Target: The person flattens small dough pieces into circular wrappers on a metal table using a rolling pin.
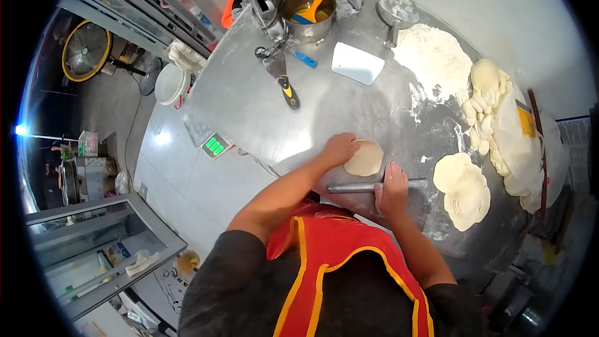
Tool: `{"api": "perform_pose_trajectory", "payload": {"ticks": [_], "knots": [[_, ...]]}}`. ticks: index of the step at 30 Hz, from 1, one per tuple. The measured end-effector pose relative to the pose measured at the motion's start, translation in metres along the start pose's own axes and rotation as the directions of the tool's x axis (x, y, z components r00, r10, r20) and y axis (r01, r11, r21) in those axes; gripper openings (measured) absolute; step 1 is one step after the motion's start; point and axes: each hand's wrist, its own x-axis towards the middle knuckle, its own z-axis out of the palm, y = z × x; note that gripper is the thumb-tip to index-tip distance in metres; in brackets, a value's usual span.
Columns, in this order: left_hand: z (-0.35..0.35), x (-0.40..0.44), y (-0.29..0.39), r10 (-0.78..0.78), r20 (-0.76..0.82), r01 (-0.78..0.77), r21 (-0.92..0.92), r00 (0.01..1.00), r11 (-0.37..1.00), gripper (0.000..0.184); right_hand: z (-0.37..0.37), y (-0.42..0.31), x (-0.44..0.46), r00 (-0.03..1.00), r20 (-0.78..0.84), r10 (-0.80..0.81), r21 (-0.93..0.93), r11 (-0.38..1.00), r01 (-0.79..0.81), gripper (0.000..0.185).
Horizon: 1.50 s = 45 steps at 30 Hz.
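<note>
A flat round piece of dough (364,158) lies on the metal table in front of me. My left hand (342,149) has its fingers closed on the left edge of this round. Just nearer to me, a metal rolling pin (349,188) lies crosswise, apart from the dough. Over its right half is my right hand (393,188), holding it under the palm with the fingers pointing away from me. To the right lies a pile of overlapping flat dough rounds (463,192).
Small dough pieces (479,118) sit beside a plastic-covered dough mass (521,150) at right. Loose flour (433,59) is heaped behind. Farther back are a white scraper (357,63), a putty knife (288,92) and a pot (308,30) with brushes. A scale display (215,145) glows at left.
</note>
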Motion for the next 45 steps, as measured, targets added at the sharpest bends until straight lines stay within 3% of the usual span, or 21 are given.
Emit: {"api": "perform_pose_trajectory", "payload": {"ticks": [1,4,7,8,11,14,17,20,23,24,26,28,29,32,35,36,39,42,45], "knots": [[0.001,-0.007,-0.004,0.015,0.041,-0.012,-0.059,0.999,0.998,0.035,0.000,-0.001,0.004,1.000,-0.015,-0.011,-0.051,0.999,0.010,0.051],[-0.014,0.002,0.034,-0.065,0.119,0.066,-0.003,0.991,0.998,0.032,0.016,0.010,0.064,0.999,0.001,0.055,-0.135,0.989,-0.054,0.052],[0.000,0.035,0.049,-0.168,0.093,0.160,0.086,0.981,0.983,0.030,0.036,0.028,0.117,0.991,-0.060,0.121,-0.096,0.987,-0.126,0.053],[0.000,0.038,0.050,-0.090,0.098,0.076,0.141,0.991,0.987,0.028,0.034,0.027,0.122,0.991,-0.070,0.114,-0.056,0.991,-0.118,0.053],[-0.016,0.022,0.040,-0.043,0.111,0.030,0.117,0.993,0.993,0.027,0.012,0.007,0.073,0.998,-0.066,0.004,-0.028,1.000,-0.006,0.056],[-0.006,0.001,0.010,-0.225,-0.127,0.212,-0.109,0.966,0.971,0.027,-0.001,0.001,0.007,0.998,-0.023,-0.065,0.010,0.998,0.065,0.061],[0.002,-0.009,-0.007,0.028,0.098,-0.019,-0.084,0.995,0.996,0.030,-0.001,-0.004,0.018,0.999,0.042,0.023,-0.034,0.999,-0.022,0.060],[-0.004,0.018,0.019,0.011,0.020,-0.011,0.016,1.000,1.000,0.034,0.029,0.015,0.100,0.996,-0.015,0.086,-0.130,0.988,-0.087,0.055],[-0.018,0.028,0.050,-0.119,0.153,0.095,0.157,0.981,0.983,0.036,0.037,0.019,0.130,0.993,-0.048,0.104,-0.092,0.990,-0.108,0.053],[-0.019,0.022,0.046,-0.099,0.154,0.073,0.167,0.983,0.983,0.036,0.026,0.011,0.120,0.990,0.045,0.133,0.011,0.991,-0.134,0.054],[-0.028,0.012,0.033,-0.055,0.140,0.029,0.178,0.989,0.984,0.037,0.006,0.003,0.060,0.999,0.054,0.004,-0.015,1.000,-0.004,0.056],[-0.012,-0.003,0.004,-0.121,-0.045,0.120,-0.025,0.992,0.992,0.034,-0.003,0.002,-0.003,0.989,0.147,-0.007,0.060,0.998,-0.002,0.057],[0.001,-0.010,-0.007,-0.173,-0.126,0.156,-0.135,0.977,0.978,0.033,-0.004,0.001,-0.001,0.994,0.112,-0.015,0.038,0.999,0.010,0.057],[0.020,-0.011,-0.014,0.114,0.004,-0.114,-0.050,0.993,0.992,0.033,0.002,-0.005,0.032,0.999,0.038,0.009,-0.022,1.000,-0.009,0.056],[-0.019,0.007,0.045,-0.089,0.121,0.076,0.104,0.989,0.992,0.032,0.033,0.014,0.113,0.998,-0.030,0.047,-0.114,0.992,-0.050,0.051],[-0.019,0.013,0.048,-0.059,0.095,0.048,0.115,0.994,0.992,0.031,0.033,0.015,0.121,0.998,-0.024,0.052,-0.091,0.994,-0.054,0.050],[-0.042,0.011,0.060,-0.091,0.274,0.035,0.205,0.957,0.978,0.031,0.023,0.003,0.106,0.999,0.016,0.035,-0.049,0.998,-0.034,0.050],[-0.014,0.003,0.002,-0.131,0.007,0.131,-0.012,0.991,0.991,0.031,-0.004,-0.004,0.013,0.994,0.098,-0.053,0.055,0.997,0.047,0.053],[0.069,0.021,-0.085,0.081,-0.023,-0.080,0.058,0.996,0.995,0.033,-0.009,-0.005,-0.002,0.994,0.110,-0.027,0.064,0.998,0.020,0.056]]}}
